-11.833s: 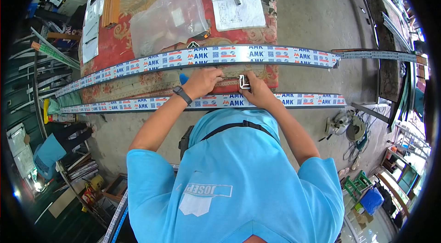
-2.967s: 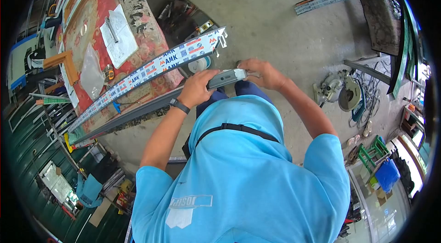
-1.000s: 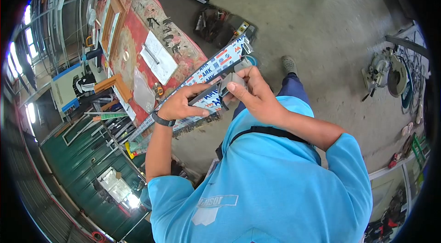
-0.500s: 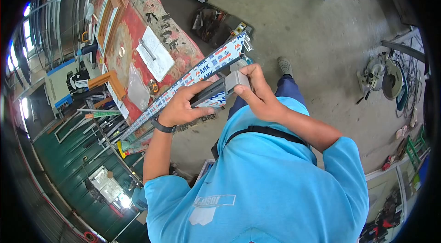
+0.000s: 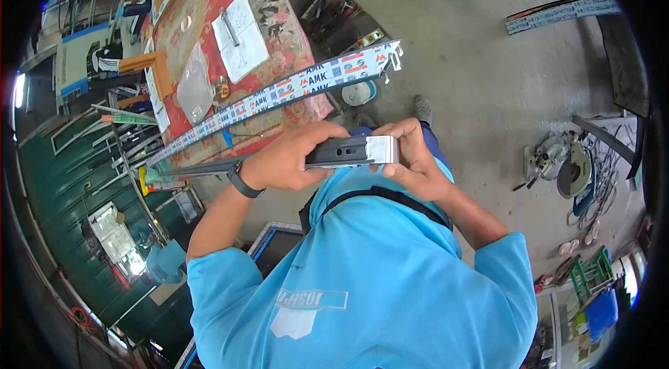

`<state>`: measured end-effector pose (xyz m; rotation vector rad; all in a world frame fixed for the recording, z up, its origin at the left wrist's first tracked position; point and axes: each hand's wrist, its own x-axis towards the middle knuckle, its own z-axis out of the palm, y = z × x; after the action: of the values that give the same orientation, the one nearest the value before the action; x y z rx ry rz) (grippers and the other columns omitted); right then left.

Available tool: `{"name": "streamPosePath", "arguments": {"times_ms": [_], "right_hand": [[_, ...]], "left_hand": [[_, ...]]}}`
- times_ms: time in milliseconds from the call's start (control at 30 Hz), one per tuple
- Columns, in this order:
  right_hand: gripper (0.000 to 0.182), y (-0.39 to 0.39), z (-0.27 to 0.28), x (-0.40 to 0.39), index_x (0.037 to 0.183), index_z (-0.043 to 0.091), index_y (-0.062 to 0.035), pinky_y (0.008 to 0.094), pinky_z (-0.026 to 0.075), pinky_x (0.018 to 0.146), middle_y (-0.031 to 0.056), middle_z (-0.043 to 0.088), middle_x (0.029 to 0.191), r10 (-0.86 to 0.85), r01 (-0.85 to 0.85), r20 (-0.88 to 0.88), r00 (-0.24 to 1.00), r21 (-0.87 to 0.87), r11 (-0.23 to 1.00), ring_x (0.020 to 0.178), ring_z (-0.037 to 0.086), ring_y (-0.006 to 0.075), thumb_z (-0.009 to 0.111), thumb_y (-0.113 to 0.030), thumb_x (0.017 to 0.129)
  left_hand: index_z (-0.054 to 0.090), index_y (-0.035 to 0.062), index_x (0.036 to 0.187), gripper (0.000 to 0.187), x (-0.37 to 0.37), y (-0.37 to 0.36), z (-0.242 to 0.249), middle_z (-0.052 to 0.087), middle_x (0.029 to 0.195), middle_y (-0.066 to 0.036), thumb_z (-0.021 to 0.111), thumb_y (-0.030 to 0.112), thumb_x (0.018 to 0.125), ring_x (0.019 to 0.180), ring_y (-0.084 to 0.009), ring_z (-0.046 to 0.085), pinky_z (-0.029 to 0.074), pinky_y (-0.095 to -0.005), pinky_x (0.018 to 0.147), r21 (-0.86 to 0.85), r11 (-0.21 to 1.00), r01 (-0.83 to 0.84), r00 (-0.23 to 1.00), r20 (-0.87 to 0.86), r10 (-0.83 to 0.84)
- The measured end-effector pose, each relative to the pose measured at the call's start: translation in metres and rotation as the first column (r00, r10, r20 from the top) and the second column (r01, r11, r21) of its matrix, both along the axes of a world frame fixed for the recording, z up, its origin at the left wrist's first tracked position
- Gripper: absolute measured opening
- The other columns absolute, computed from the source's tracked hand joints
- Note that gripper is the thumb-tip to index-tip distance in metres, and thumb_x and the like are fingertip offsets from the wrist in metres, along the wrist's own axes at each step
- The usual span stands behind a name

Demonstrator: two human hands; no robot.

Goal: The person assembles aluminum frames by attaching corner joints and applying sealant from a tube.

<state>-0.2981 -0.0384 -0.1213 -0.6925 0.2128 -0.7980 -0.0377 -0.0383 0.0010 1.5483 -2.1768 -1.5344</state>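
Work surface: table under a worn red floral cloth, upper left. On it: handwritten sheet with a metal handle lying across; clear plastic bag; tape measure; wood-toned frame corner; blue-handled tool near the front edge.

Laid slantwise over the table, one end overhanging: AMK-filmed profile.

Room: bare concrete floor; white bucket beneath the overhang; miter saw and coiled cable on the floor at right; green stool, lower right; green corrugated wall at left.

Item in hand: dark grey profile, long and narrow, oval holes in the visible face, light silver end piece at its near end. Location: in front of the wearer's waist, on the near side of the AMK-filmed profile. Long axis: left to right across the view, rising slightly rightward; silver end points right, far end runs left beside the table.

Left hand, black wristband: closed around the dark grey profile, fingers over the far side, thumb along the near side. Right hand: partly curled, fingers at the far side of the silver end piece, thumb at the near corner, the end between them.
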Motion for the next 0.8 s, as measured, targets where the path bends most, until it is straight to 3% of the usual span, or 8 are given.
{"name": "streamPosePath", "arguments": {"times_ms": [33, 133, 233, 333, 367, 467, 633, 800], "right_hand": [[0.034, -0.003, 0.002, -0.002, 0.125, 0.035, -0.0076, 0.0360, 0.047, 0.092, 0.0112, 0.049, 0.124, 0.000, -0.003, -0.032, 0.999, -0.088, 0.996, 0.101, 0.053, 0.0159, 0.061, -0.016, 0.106], [0.031, -0.004, 0.002, -0.008, 0.124, 0.037, -0.0065, 0.0359, 0.047, 0.091, 0.0094, 0.047, 0.122, 0.176, -0.158, -0.082, 0.981, 0.188, 0.969, 0.099, 0.052, 0.0149, 0.056, -0.026, 0.109], [0.035, 0.001, -0.003, -0.001, 0.128, 0.038, -0.0067, 0.0341, 0.044, 0.093, 0.0064, 0.046, 0.121, 0.204, -0.231, -0.333, 0.921, -0.044, 0.972, 0.103, 0.049, 0.0139, 0.049, -0.036, 0.111], [0.039, 0.004, -0.015, 0.009, 0.135, 0.037, -0.0082, 0.0317, 0.041, 0.095, 0.0031, 0.045, 0.119, 0.250, -0.229, -0.331, 0.910, 0.101, 0.968, 0.106, 0.046, 0.0131, 0.049, -0.036, 0.111], [0.040, -0.001, -0.022, 0.006, 0.140, 0.037, -0.0096, 0.0306, 0.040, 0.095, 0.0021, 0.047, 0.124, 0.306, -0.264, -0.113, 0.945, 0.282, 0.922, 0.109, 0.047, 0.0129, 0.053, -0.030, 0.110], [0.041, -0.007, -0.032, -0.002, 0.141, 0.039, -0.0105, 0.0320, 0.041, 0.097, 0.0031, 0.049, 0.133, 0.298, -0.256, -0.095, 0.950, 0.308, 0.916, 0.114, 0.049, 0.0135, 0.058, -0.027, 0.108], [0.038, -0.016, -0.100, -0.003, 0.142, 0.045, -0.0118, 0.0418, 0.047, 0.102, 0.0074, 0.054, 0.138, 0.308, -0.213, -0.204, 0.929, 0.383, 0.899, 0.127, 0.053, 0.0187, 0.058, -0.024, 0.108], [0.044, -0.015, -0.162, -0.007, 0.149, 0.044, -0.0103, 0.0453, 0.048, 0.107, 0.0089, 0.054, 0.141, 0.258, -0.111, -0.298, 0.919, 0.434, 0.894, 0.126, 0.055, 0.0217, 0.055, -0.023, 0.108]], "left_hand": [[0.057, 0.0056, 0.136, 0.064, -0.002, -0.001, -0.001, 0.065, 0.119, -0.015, 0.081, 0.006, 0.076, 0.112, -0.0360, 0.066, 0.053, -0.0432, 0.095, 0.007, 1.000, 0.028, 1.000, 0.011, -0.028], [0.056, 0.0058, 0.135, 0.066, -0.008, 0.018, -0.010, 0.063, 0.119, -0.016, 0.078, 0.004, 0.073, 0.112, -0.0392, 0.064, 0.053, -0.0449, 0.092, -0.012, 1.000, -0.016, 0.999, 0.031, 0.017], [0.056, 0.0066, 0.136, 0.069, -0.012, 0.038, -0.029, 0.061, 0.122, -0.017, 0.078, 0.004, 0.071, 0.114, -0.0400, 0.063, 0.054, -0.0457, 0.092, -0.149, 0.989, -0.023, 0.998, 0.052, 0.031], [0.056, 0.0069, 0.136, 0.070, -0.014, 0.042, -0.035, 0.060, 0.126, -0.017, 0.078, 0.003, 0.069, 0.114, -0.0404, 0.063, 0.055, -0.0459, 0.091, -0.213, 0.975, -0.062, 0.996, 0.054, 0.075], [0.056, 0.0074, 0.136, 0.070, -0.014, 0.044, -0.036, 0.060, 0.126, -0.016, 0.078, 0.003, 0.069, 0.114, -0.0401, 0.063, 0.055, -0.0458, 0.092, -0.219, 0.973, -0.077, 0.994, 0.058, 0.091], [0.057, 0.0090, 0.135, 0.069, -0.014, 0.040, -0.048, 0.062, 0.124, -0.015, 0.078, 0.003, 0.070, 0.114, -0.0394, 0.064, 0.055, -0.0458, 0.092, -0.254, 0.961, -0.111, 0.990, 0.058, 0.130], [0.059, 0.0114, 0.131, 0.061, -0.018, 0.036, -0.127, 0.064, 0.119, -0.014, 0.075, 0.000, 0.073, 0.108, -0.0387, 0.066, 0.056, -0.0476, 0.086, -0.362, 0.917, -0.167, 0.981, 0.031, 0.191], [0.060, 0.0109, 0.132, 0.057, -0.024, 0.034, -0.199, 0.066, 0.121, -0.015, 0.075, 0.005, 0.077, 0.112, -0.0398, 0.064, 0.053, -0.0503, 0.094, -0.384, 0.907, -0.172, 0.969, 0.100, 0.226]]}}
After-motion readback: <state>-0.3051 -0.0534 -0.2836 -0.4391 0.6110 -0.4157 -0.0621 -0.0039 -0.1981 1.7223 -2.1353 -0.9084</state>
